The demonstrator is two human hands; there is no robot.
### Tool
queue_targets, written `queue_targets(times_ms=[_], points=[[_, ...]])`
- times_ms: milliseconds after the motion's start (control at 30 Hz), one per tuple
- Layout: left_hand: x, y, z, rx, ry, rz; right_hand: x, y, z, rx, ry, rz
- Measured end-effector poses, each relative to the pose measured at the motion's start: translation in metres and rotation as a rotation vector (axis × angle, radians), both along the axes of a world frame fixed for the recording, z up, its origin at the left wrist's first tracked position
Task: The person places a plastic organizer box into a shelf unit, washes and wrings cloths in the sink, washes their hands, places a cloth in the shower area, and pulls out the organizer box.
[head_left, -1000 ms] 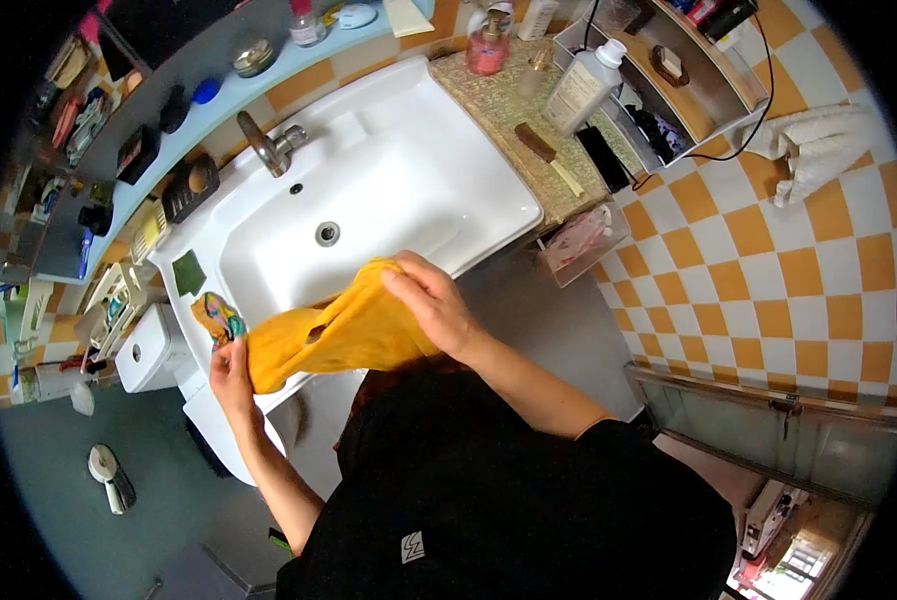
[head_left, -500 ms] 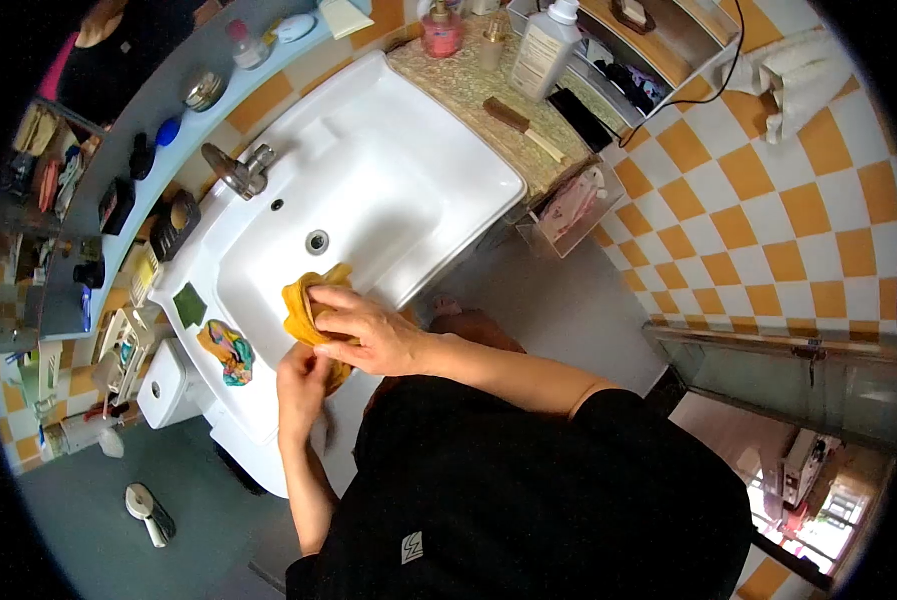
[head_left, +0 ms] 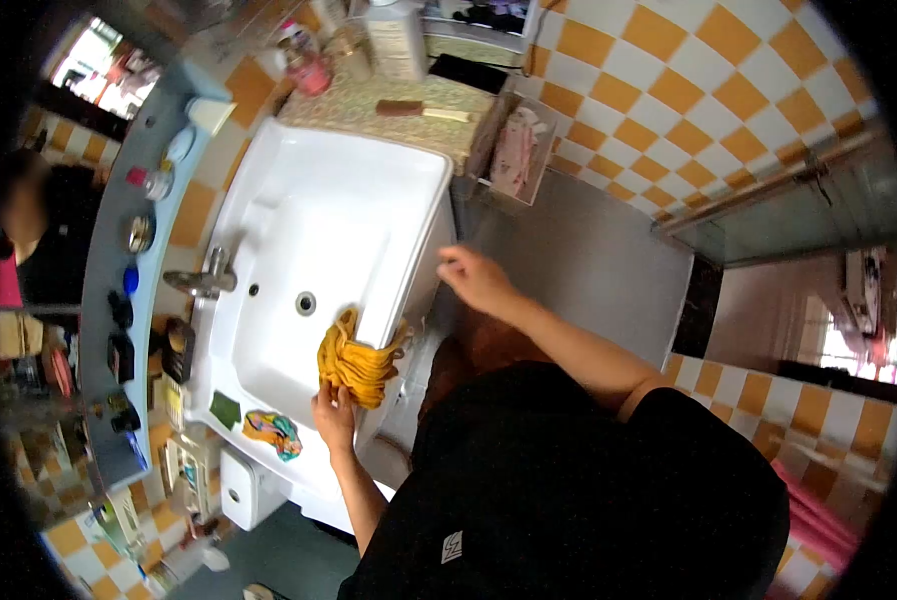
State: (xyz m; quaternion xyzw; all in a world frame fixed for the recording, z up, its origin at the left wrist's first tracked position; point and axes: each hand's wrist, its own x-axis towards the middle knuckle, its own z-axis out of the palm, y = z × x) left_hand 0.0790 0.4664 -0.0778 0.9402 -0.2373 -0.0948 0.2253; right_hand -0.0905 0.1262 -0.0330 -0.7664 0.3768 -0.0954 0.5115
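A bunched mustard-yellow cloth (head_left: 359, 370) hangs over the front rim of the white washbasin (head_left: 294, 230), partly inside the bowl. My left hand (head_left: 335, 415) is at the cloth's lower left edge, its fingers closed on the fabric. Clear of the cloth, my right hand (head_left: 479, 283) is in the air to the right of the basin's front edge. Its fingers are curled in, with nothing visible in them. On the basin's left ledge lie a crumpled multicoloured cloth (head_left: 273, 434) and a green piece (head_left: 226, 409).
A metal faucet (head_left: 204, 277) stands at the back of the basin. The counter beyond holds a brush (head_left: 401, 107), a pink bottle (head_left: 309, 70) and a large white bottle (head_left: 397, 40). Several toiletries line the blue shelf (head_left: 174, 190). A clear bin (head_left: 521, 150) hangs beside the counter.
My right hand has let go of the yellow cloth and moved away to the right. The cloth now drapes over the rim, with my left hand still at it. The view has turned.
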Motion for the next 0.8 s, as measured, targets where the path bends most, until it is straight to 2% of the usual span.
queue_targets(times_ms=[100, 133, 233, 300, 433, 500, 533, 633, 667, 733, 767, 800], points=[[-0.004, 0.007, 0.005, 0.119, -0.015, -0.053, -0.02, -0.053, -0.049, -0.153, -0.152, -0.302], [-0.003, 0.01, 0.007, 0.15, 0.0, -0.073, -0.018, -0.074, -0.054, -0.107, -0.172, -0.319], [-0.011, 0.007, 0.021, 0.145, -0.248, -0.087, -0.005, -0.132, -0.065, 0.112, -0.276, -0.397], [-0.019, -0.002, 0.029, 0.15, -0.277, -0.004, 0.014, -0.163, -0.071, 0.343, -0.394, -0.478], [-0.055, -0.043, 0.04, 0.134, -0.386, 0.132, 0.057, -0.217, -0.093, 0.632, -0.499, -0.584], [-0.07, -0.057, 0.025, 0.159, -0.45, 0.14, 0.083, -0.229, -0.116, 0.469, -0.361, -0.607], [-0.078, -0.071, 0.023, 0.125, -0.383, 0.163, 0.093, -0.228, -0.121, 0.397, -0.342, -0.674], [-0.09, -0.128, 0.02, 0.079, -0.269, 0.205, 0.093, -0.228, -0.122, 0.474, -0.356, -0.732], [-0.09, -0.144, 0.019, 0.133, -0.299, 0.126, 0.089, -0.233, -0.118, 0.465, -0.325, -0.699], [-0.082, -0.164, 0.014, 0.239, -0.354, -0.032, 0.076, -0.248, -0.092, 0.672, -0.383, -0.678], [-0.082, -0.171, 0.01, 0.248, -0.289, 0.012, 0.072, -0.258, -0.084, 0.771, -0.414, -0.666], [-0.083, -0.178, 0.004, 0.256, -0.224, 0.057, 0.09, -0.261, -0.123, 0.577, -0.403, -0.687]])
